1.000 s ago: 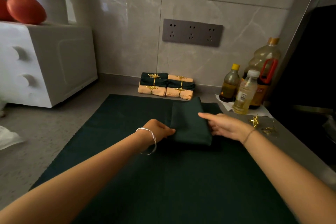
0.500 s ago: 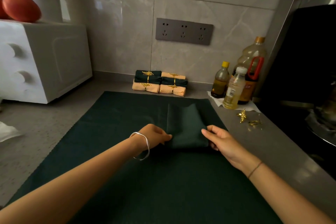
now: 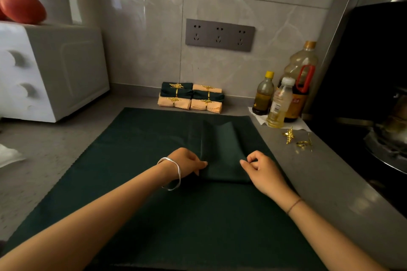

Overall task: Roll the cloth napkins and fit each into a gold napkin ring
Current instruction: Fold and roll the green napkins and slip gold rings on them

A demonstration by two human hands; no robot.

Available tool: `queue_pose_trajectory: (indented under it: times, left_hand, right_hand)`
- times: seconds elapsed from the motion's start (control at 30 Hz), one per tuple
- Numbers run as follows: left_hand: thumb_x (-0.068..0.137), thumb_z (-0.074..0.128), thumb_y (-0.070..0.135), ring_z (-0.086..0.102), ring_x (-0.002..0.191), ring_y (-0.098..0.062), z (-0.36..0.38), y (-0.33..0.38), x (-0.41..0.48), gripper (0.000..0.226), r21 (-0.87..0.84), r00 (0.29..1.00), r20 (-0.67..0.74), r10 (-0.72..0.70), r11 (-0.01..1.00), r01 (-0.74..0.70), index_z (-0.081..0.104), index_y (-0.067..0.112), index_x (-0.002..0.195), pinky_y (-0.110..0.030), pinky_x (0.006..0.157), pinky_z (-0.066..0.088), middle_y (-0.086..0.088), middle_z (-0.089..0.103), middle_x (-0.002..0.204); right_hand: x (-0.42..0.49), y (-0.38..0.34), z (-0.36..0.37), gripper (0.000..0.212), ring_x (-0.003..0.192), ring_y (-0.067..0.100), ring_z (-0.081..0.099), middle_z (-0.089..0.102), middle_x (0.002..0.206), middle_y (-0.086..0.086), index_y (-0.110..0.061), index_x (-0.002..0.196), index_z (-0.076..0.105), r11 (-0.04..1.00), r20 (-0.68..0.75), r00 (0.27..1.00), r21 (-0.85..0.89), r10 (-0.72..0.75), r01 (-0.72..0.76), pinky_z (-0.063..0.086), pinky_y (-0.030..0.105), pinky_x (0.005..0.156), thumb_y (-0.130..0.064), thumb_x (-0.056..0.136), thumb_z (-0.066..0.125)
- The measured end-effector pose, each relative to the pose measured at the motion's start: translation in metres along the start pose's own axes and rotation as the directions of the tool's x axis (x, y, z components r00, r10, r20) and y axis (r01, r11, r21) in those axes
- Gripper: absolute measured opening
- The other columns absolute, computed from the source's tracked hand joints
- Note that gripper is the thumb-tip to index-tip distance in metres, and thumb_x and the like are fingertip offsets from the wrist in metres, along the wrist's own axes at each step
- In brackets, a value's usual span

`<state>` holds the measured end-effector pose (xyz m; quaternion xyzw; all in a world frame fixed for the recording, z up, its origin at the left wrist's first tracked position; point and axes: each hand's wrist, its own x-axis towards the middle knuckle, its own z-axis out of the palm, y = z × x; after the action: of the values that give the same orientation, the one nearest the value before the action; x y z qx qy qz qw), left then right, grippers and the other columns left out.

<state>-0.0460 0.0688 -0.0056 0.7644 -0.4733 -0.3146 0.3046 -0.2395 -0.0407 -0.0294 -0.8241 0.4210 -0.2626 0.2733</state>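
A dark green napkin, folded into a narrow strip, lies on a larger dark green cloth. My left hand pinches the strip's near left corner. My right hand pinches its near right corner with curled fingers. Two loose gold leaf napkin rings lie on the grey counter to the right. Against the back wall sits a stack of rolled green and peach napkins, each in a gold ring.
A white appliance with a red fruit and a white bucket on top stands at the left. Three oil bottles stand at the back right. A dark stove with a pan fills the right edge.
My right hand slid from the napkin's far right side down to its near right corner and closed its fingers there. My left hand stayed at the near left corner.
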Motion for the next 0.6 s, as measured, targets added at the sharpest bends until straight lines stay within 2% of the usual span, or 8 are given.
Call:
queue_pose_trajectory:
  times: [0.2, 0.33, 0.4, 0.47, 0.5, 0.53, 0.57, 0.6]
  left_hand:
    - [0.09, 0.056, 0.037, 0.056, 0.074, -0.011, 0.003, 0.002, 0.001, 0.032, 0.043, 1.0, 0.0, 0.006, 0.999, -0.006, 0.06, 0.018, 0.064, -0.025, 0.074, 0.041, 0.001, 0.06, 0.072]
    - [0.091, 0.055, 0.036, 0.055, 0.076, -0.01, 0.002, 0.005, 0.0, 0.029, 0.093, 1.0, 0.024, 0.015, 0.996, -0.018, 0.059, 0.018, 0.068, -0.027, 0.081, 0.042, 0.003, 0.059, 0.07]
    - [0.091, 0.056, 0.036, 0.057, 0.08, -0.011, 0.002, 0.008, -0.001, 0.022, 0.122, 1.0, 0.004, 0.022, 0.992, -0.023, 0.061, 0.017, 0.079, -0.031, 0.089, 0.046, 0.003, 0.061, 0.074]
    - [0.09, 0.055, 0.04, 0.058, 0.097, -0.016, 0.003, 0.011, -0.008, 0.032, 0.206, 0.994, -0.089, 0.059, 0.978, -0.039, 0.055, 0.015, 0.11, -0.034, 0.094, 0.046, -0.002, 0.063, 0.099]
    - [0.091, 0.053, 0.043, 0.053, 0.111, -0.02, 0.005, 0.011, -0.013, 0.047, 0.325, 0.98, -0.152, 0.128, 0.943, -0.072, 0.045, 0.016, 0.127, -0.035, 0.099, 0.043, -0.005, 0.056, 0.118]
    - [0.093, 0.047, 0.046, 0.042, 0.126, -0.022, 0.008, 0.01, -0.017, 0.058, 0.47, 0.956, -0.17, 0.238, 0.872, -0.133, 0.03, 0.019, 0.141, -0.036, 0.106, 0.035, -0.005, 0.043, 0.137]
    - [0.095, 0.04, 0.048, 0.026, 0.138, -0.022, 0.012, 0.009, -0.02, 0.062, 0.584, 0.927, -0.122, 0.355, 0.781, -0.222, 0.017, 0.023, 0.148, -0.036, 0.113, 0.023, -0.003, 0.026, 0.15]
    - [0.097, 0.032, 0.048, 0.01, 0.144, -0.02, 0.017, 0.008, -0.021, 0.062, 0.644, 0.907, -0.026, 0.42, 0.701, -0.306, 0.006, 0.027, 0.15, -0.035, 0.116, 0.01, 0.001, 0.01, 0.157]
  right_hand:
    - [-0.004, 0.0, 0.003, 0.018, 0.045, 0.01, 0.041, 0.046, 0.051, -0.004, -0.019, 0.084, 0.04, 0.996, -0.08, 0.995, -0.081, -0.055, 0.049, 0.031, 0.023, 0.047, -0.021, 0.092, 0.057]
    - [-0.008, -0.004, 0.002, 0.017, 0.048, 0.011, 0.044, 0.047, 0.054, -0.003, -0.019, 0.087, 0.041, 0.976, -0.077, 0.993, -0.204, -0.089, 0.072, 0.046, 0.033, 0.056, -0.021, 0.091, 0.057]
    - [-0.012, -0.006, -0.002, 0.017, 0.056, 0.01, 0.048, 0.049, 0.062, -0.004, -0.02, 0.092, 0.042, 0.957, -0.085, 0.987, -0.271, -0.135, 0.107, 0.049, 0.032, 0.058, -0.026, 0.091, 0.058]
    - [-0.017, -0.007, -0.009, 0.024, 0.078, 0.009, 0.052, 0.052, 0.084, -0.008, -0.021, 0.106, 0.046, 0.921, -0.085, 0.966, -0.33, -0.246, 0.205, 0.047, 0.025, 0.068, -0.035, 0.09, 0.057]
    - [-0.018, -0.009, -0.012, 0.034, 0.098, 0.009, 0.051, 0.052, 0.103, -0.008, -0.023, 0.118, 0.047, 0.898, -0.036, 0.954, -0.351, -0.298, 0.267, 0.044, 0.024, 0.082, -0.04, 0.091, 0.054]
    - [-0.018, -0.011, -0.015, 0.044, 0.121, 0.01, 0.041, 0.045, 0.127, -0.008, -0.026, 0.132, 0.042, 0.87, 0.063, 0.94, -0.363, -0.334, 0.334, 0.037, 0.025, 0.099, -0.045, 0.092, 0.048]
    - [-0.02, -0.013, -0.018, 0.053, 0.138, 0.009, 0.022, 0.029, 0.147, -0.011, -0.031, 0.143, 0.031, 0.84, 0.189, 0.917, -0.37, -0.35, 0.397, 0.022, 0.028, 0.112, -0.049, 0.094, 0.042]
    - [-0.021, -0.014, -0.019, 0.059, 0.143, 0.006, 0.003, 0.011, 0.155, -0.014, -0.034, 0.148, 0.019, 0.809, 0.318, 0.886, -0.384, -0.338, 0.446, 0.007, 0.029, 0.118, -0.053, 0.095, 0.034]
